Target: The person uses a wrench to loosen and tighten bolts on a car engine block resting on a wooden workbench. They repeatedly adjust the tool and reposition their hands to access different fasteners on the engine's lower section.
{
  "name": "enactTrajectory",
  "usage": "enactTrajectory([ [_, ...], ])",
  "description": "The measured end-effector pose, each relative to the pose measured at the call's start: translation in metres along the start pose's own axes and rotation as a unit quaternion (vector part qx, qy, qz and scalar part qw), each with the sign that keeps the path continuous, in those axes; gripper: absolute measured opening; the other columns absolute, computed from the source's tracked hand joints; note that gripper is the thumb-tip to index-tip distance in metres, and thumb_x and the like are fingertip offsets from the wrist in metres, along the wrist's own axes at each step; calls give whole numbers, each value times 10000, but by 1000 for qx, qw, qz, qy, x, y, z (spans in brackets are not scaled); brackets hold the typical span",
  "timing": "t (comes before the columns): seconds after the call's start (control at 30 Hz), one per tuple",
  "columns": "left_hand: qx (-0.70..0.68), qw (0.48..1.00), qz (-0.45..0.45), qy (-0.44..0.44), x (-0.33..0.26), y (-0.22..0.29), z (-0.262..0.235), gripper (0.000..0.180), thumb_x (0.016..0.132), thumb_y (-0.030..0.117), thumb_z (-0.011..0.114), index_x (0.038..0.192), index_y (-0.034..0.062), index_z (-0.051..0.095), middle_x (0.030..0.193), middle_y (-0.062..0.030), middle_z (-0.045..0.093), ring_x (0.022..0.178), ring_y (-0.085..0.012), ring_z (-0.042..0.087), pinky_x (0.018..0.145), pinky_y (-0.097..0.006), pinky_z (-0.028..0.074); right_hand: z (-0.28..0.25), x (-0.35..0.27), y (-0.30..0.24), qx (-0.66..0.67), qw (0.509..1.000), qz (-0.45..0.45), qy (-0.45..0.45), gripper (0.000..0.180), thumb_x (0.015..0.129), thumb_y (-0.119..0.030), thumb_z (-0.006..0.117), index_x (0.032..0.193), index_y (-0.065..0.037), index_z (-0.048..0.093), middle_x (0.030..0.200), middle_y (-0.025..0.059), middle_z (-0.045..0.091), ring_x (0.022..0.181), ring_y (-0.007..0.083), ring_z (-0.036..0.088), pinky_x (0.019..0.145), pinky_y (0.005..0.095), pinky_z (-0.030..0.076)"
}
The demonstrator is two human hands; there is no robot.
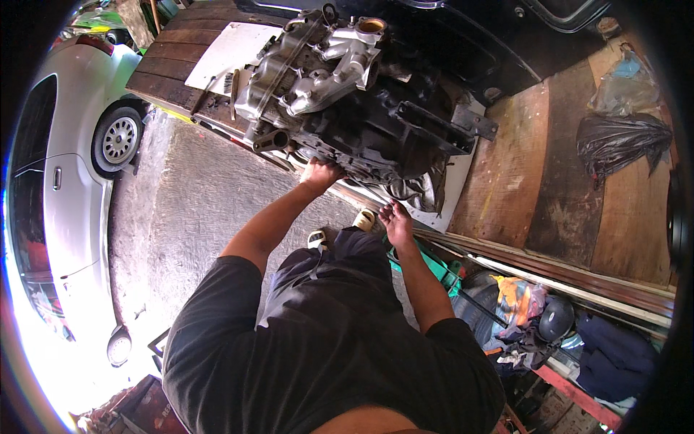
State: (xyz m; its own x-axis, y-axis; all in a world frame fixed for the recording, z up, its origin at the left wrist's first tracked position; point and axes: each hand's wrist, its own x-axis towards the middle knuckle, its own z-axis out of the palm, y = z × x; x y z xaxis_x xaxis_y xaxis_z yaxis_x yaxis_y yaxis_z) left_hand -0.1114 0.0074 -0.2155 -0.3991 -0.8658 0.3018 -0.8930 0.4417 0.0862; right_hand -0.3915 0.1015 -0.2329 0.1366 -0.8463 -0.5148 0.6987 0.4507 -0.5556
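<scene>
Engine block, greasy black iron with a silvery aluminium manifold (347, 94), sits at twelve o'clock on the wooden truck bed (520, 181). Left hand (320, 173) grips its lower edge; right hand (396, 220) hovers spread, empty. Seemingly bracing; shifting it calls for both hands.

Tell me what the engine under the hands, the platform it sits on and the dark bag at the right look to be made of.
Engine: cast metal, pale dull grey on top, black and grimy below. Platform: worn brown wooden planks, grain and seams showing. Bag: thin black plastic, crinkled and glossy. Left hand touches the engine's lower edge.
</scene>
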Motion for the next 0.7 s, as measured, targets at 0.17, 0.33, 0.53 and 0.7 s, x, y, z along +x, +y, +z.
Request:
enactTrajectory([
  [0.17,36,995,48,-73,2,-6,1,337,805,508,524,845,212,680,848,-6,644,839,-185,607,742,-414,408,-4,2,5,-43,999,8,8,200,905,-191,540,1070,-84,575,864,26,602,843,187,599,774,373,487],
  [0.33,23,990,55,-129,7,-6,-5,295,813,474,527,850,225,680,808,13,646,893,-172,591,750,-403,402,-2,7,6,-37,999,-18,9,202,905,-195,540,1073,-89,576,849,27,596,826,184,595,763,373,490],
  [0.53,27,993,78,-79,3,-4,-8,259,823,432,527,883,231,681,873,0,651,924,-184,584,765,-415,404,6,5,-3,-33,999,-16,30,185,896,-186,547,1061,-109,577,857,37,594,821,192,589,752,373,483],
  [0.7,14,994,50,-96,0,-2,-8,286,829,440,519,965,235,666,960,-18,647,956,-213,580,794,-443,401,32,-8,-29,-152,985,-76,38,124,858,-118,596,956,-42,607,788,56,615,690,179,608,660,314,505],
])
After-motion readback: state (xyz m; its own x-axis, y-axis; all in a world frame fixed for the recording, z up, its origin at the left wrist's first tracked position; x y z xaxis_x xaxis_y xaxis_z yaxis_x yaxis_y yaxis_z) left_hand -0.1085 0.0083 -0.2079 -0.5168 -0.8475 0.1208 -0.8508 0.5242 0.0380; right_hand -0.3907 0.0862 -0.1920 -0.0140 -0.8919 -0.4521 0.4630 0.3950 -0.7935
